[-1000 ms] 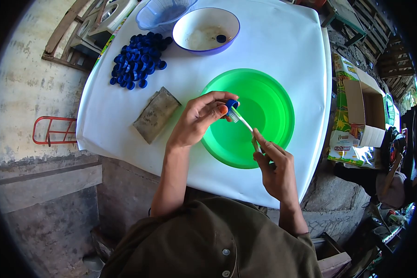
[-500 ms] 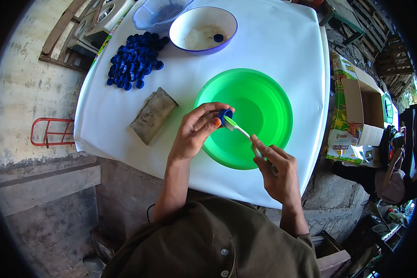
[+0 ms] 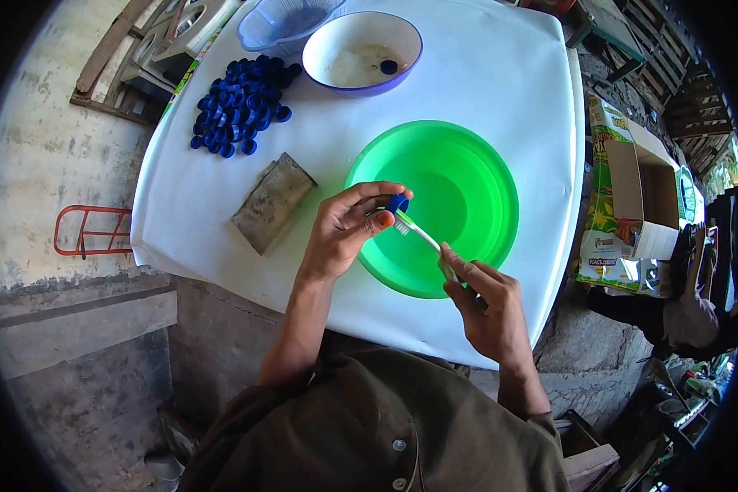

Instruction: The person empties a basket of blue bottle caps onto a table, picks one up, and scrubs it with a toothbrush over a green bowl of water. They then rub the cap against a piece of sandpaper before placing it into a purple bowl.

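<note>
Between the thumb and fingers of my left hand is a blue bottle cap, held over the left part of a green basin. My right hand grips the handle of a white and green toothbrush. The brush head lies against the cap, its bristles partly showing below the rim. A heap of blue bottle caps sits on the white-covered table beyond my left hand. One more blue cap rests inside a white bowl with a purple outside.
A translucent blue basket stands by the white bowl at the far edge. A grey, worn block lies left of the basin. Off the table's right side are an open cardboard box and a person. A red metal frame is at left.
The toothbrush head has shifted slightly down and left against the cap, and its bristles are turned more downward. My right hand has moved a little left. The left hand still holds the cap.
</note>
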Demonstrator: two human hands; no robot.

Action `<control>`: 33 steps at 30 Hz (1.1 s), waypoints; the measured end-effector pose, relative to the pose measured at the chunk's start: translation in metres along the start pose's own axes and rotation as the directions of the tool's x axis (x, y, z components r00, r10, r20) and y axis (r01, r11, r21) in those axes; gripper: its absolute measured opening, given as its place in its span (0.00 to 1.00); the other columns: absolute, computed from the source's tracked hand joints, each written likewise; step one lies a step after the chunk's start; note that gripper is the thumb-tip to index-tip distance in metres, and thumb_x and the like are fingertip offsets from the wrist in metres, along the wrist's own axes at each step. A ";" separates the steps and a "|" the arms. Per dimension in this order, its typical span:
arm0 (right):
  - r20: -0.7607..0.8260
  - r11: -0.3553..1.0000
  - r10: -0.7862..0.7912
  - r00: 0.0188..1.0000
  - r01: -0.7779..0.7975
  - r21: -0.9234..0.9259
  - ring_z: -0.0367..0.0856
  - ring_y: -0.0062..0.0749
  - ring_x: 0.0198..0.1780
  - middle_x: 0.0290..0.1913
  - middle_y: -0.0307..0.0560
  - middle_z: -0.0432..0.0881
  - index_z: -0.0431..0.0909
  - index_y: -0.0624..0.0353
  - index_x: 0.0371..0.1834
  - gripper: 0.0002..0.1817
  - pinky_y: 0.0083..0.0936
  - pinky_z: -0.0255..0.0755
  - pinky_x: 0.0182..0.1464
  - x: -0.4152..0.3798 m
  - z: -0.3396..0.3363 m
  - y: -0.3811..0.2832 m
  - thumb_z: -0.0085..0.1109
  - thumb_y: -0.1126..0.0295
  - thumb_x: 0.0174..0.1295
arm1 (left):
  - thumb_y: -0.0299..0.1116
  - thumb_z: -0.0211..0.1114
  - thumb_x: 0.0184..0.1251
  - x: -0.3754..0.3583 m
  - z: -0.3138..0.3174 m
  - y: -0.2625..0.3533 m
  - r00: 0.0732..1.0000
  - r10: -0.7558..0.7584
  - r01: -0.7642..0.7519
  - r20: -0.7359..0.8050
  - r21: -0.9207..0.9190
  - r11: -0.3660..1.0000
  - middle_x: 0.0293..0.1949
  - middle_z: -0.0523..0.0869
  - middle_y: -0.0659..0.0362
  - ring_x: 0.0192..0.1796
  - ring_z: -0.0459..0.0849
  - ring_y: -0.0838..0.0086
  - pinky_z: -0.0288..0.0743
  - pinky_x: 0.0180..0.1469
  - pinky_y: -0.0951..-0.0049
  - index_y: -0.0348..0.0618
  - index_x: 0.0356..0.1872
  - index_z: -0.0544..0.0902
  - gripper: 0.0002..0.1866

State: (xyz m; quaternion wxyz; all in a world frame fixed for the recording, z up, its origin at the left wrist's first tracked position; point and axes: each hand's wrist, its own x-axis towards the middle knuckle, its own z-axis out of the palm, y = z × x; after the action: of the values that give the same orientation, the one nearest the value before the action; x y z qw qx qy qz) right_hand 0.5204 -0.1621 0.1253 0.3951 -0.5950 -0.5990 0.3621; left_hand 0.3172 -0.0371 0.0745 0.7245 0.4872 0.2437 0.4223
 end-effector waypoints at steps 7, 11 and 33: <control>-0.124 0.938 -0.117 0.985 0.069 -0.339 0.83 0.41 0.29 0.34 0.52 0.82 0.81 0.47 0.65 0.26 0.36 0.76 0.31 0.002 -0.001 0.009 0.64 0.79 0.63 | 0.22 0.66 0.70 0.004 -0.005 -0.001 0.999 -0.037 0.037 0.036 -0.013 0.999 0.55 0.86 0.50 0.56 0.83 0.74 0.78 0.60 0.75 0.30 0.60 0.79 0.19; -0.107 0.968 -0.081 0.991 0.052 -0.247 0.83 0.42 0.29 0.33 0.52 0.83 0.81 0.49 0.65 0.26 0.35 0.77 0.33 0.001 0.003 0.008 0.64 0.80 0.62 | 0.21 0.66 0.69 0.005 -0.008 -0.003 0.998 -0.038 0.039 0.043 -0.015 0.999 0.58 0.85 0.50 0.57 0.83 0.74 0.78 0.60 0.75 0.32 0.60 0.80 0.19; -0.082 0.998 0.058 0.995 -0.058 0.009 0.77 0.36 0.26 0.30 0.51 0.80 0.81 0.54 0.64 0.25 0.30 0.74 0.31 0.002 0.014 0.005 0.66 0.81 0.61 | 0.24 0.64 0.72 0.011 0.003 -0.013 0.994 0.096 -0.100 -0.045 -0.108 0.989 0.59 0.84 0.45 0.63 0.83 0.57 0.79 0.66 0.61 0.33 0.62 0.79 0.19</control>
State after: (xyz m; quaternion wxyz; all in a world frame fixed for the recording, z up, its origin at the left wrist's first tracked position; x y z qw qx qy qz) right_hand 0.5095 -0.1597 0.1148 0.4107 -0.6253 -0.5634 0.3505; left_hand 0.3305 -0.0312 0.0652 0.7237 0.4494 0.2101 0.4799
